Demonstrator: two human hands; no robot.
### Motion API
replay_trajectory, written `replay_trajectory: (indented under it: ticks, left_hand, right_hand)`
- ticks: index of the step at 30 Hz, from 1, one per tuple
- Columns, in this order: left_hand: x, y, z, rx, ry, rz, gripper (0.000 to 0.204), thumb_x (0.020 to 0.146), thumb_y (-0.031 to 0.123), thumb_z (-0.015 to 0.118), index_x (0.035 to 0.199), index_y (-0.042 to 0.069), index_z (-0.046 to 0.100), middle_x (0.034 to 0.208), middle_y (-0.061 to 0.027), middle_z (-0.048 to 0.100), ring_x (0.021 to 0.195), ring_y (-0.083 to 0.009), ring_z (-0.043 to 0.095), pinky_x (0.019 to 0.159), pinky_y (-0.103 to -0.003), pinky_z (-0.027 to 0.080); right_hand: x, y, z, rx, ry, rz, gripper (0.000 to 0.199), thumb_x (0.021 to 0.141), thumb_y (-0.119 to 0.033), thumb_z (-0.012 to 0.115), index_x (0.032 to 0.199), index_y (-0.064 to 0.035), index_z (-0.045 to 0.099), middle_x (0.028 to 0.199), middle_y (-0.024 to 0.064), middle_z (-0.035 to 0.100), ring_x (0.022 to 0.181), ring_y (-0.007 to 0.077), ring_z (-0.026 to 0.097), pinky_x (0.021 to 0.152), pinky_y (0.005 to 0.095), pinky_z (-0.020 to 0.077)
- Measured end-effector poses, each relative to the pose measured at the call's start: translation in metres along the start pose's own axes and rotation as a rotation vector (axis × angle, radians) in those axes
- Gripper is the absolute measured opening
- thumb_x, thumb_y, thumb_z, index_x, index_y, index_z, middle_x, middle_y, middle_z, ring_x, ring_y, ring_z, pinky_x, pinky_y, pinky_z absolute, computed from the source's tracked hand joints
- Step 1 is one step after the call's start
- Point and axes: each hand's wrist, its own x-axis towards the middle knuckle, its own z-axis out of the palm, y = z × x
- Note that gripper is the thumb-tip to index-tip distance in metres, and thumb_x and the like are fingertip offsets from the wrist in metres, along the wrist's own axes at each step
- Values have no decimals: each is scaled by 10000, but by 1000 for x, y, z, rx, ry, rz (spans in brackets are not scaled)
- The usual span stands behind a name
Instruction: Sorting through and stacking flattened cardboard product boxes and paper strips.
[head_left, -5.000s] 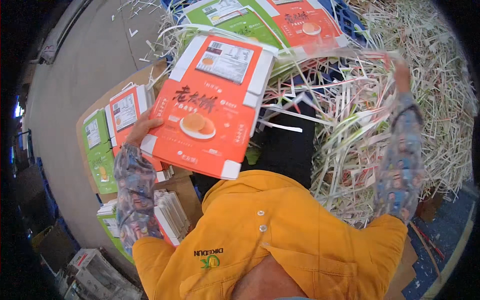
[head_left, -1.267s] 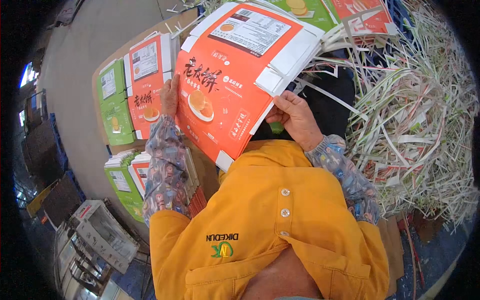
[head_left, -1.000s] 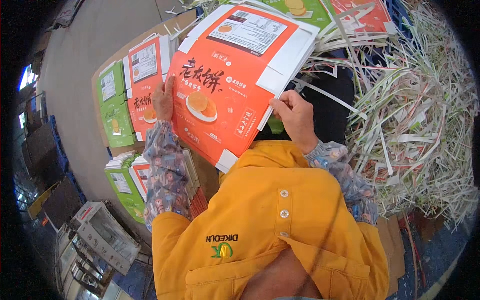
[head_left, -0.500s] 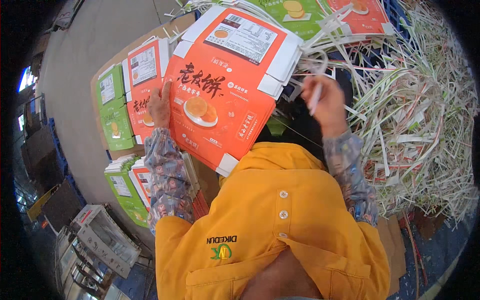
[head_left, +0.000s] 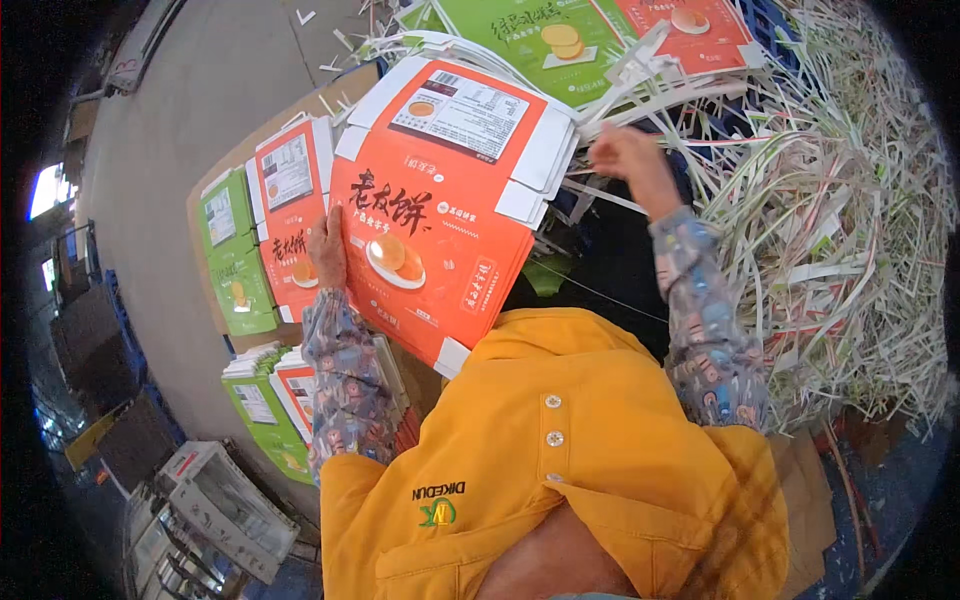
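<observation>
A stack of flat red printed carton blanks (head_left: 440,230) with white flaps lies tilted in front of me, its lower corner against my yellow shirt. My left hand (head_left: 328,250) grips the left edge of this stack, thumb and fingers closed on it. Off the stack's upper right edge, beside the white flaps, is my right hand (head_left: 638,170). Its fingers are curled together, and what they hold, if anything, cannot be made out. White paper strips (head_left: 640,75) lie just beyond that hand.
Red blanks (head_left: 295,200) and green blanks (head_left: 238,260) stand in stacks at the left, with more green blanks (head_left: 265,400) nearer me. Beyond lies a green printed sheet (head_left: 550,45) next to a red one (head_left: 690,30). A heap of shredded paper strips (head_left: 840,230) fills the right side.
My right hand has moved up and slightly left toward the strips; the white scrap it held no longer shows in it. The red stack has shifted slightly down and left in view.
</observation>
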Motion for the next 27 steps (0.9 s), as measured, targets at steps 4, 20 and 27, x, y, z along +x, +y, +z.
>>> replay_trajectory:
  ticks: [4, 20, 27]
  left_hand:
    - [5, 1, 8, -45, 74, 103, 429, 858, 344, 457, 630, -15, 402, 556, -46, 319, 536, -124, 310, 504, -314, 292]
    - [-1, 8, -16, -20, 79, 109, 384, 839, 318, 501, 644, -4, 422, 562, -75, 363, 532, -156, 337, 500, -321, 308]
    - [-6, 20, -21, 75, 66, 81, 411, 823, 366, 504, 686, -20, 469, 594, -152, 436, 544, -221, 410, 532, -344, 349]
  right_hand:
    - [34, 74, 22, 98, 159, 146, 444, 760, -373, 586, 1026, -51, 437, 908, 64, 542, 744, 150, 562, 615, 267, 479]
    - [135, -4, -10, -755, 262, -418, 371, 698, -318, 520, 651, 48, 555, 610, 176, 569, 604, 328, 566, 540, 403, 418]
    - [150, -36, -16, -755, 250, -543, 333, 701, -292, 550, 735, 38, 579, 636, 211, 568, 620, 322, 574, 544, 381, 431]
